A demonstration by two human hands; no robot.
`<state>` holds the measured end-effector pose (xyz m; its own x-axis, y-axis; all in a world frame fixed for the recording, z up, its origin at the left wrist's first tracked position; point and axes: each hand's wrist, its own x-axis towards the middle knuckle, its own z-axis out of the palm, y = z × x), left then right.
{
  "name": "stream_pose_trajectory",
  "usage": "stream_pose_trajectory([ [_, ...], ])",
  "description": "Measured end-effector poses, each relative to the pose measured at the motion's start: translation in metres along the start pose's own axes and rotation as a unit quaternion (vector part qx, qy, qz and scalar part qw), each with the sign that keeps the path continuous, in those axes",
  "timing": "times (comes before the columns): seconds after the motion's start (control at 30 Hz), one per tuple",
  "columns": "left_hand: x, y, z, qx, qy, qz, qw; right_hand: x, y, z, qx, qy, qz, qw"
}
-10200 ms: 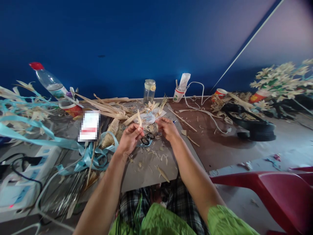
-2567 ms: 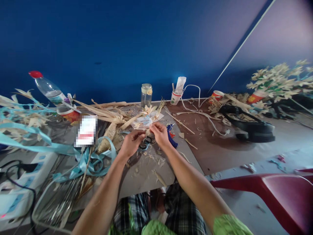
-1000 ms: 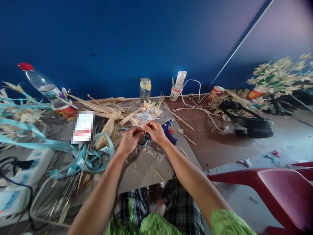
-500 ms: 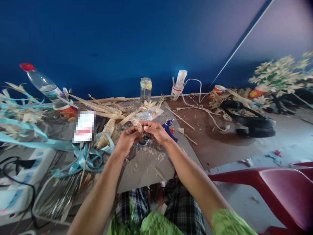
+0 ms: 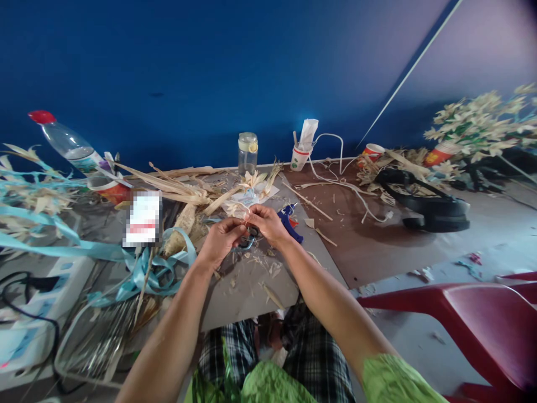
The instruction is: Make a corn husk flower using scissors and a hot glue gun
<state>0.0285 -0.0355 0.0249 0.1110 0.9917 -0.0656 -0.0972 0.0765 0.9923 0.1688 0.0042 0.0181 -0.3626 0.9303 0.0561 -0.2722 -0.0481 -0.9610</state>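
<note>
My left hand (image 5: 224,239) and my right hand (image 5: 268,224) meet over the table, both closed in a pinch. Between their fingertips is a tiny pale piece, mostly hidden by the fingers and too small to name. Just beneath the hands lie dark-handled scissors (image 5: 251,232), partly covered. Beyond the fingertips rests a pale husk flower (image 5: 251,182) by a clear plastic bag. A blue glue gun (image 5: 289,223) lies right of my right hand. Left of my left hand are a bundle of dried corn husks (image 5: 182,226) and light blue ribbon (image 5: 146,274).
A clear jar (image 5: 248,154) and a paper cup (image 5: 300,157) stand by the wall. At left are a tilted bottle (image 5: 69,143), a phone (image 5: 141,218) and a power strip (image 5: 52,296). A black visor-like object (image 5: 436,210) and a red chair (image 5: 474,313) are at right.
My fingertips have shifted slightly against each other, and the pale curled strip seen at them before is now mostly hidden. The whole view has moved a little.
</note>
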Motion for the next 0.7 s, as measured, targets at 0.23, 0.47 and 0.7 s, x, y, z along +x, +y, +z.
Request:
stream_pose_trajectory([
  [0.23, -0.0008, 0.0025, -0.0006, -0.039, 0.006, 0.000, 0.999, 0.0004, 0.0001, 0.0000, -0.030, 0.035, -0.012, 0.999],
  [0.47, -0.0011, 0.0010, -0.0053, -0.163, -0.005, 0.026, 0.986, -0.0006, 0.0003, 0.0025, -0.006, 0.021, -0.004, 1.000],
  [0.7, -0.0022, 0.0012, -0.0026, -0.220, -0.033, 0.029, 0.974, 0.0001, 0.0030, 0.0028, 0.052, 0.026, -0.002, 0.998],
])
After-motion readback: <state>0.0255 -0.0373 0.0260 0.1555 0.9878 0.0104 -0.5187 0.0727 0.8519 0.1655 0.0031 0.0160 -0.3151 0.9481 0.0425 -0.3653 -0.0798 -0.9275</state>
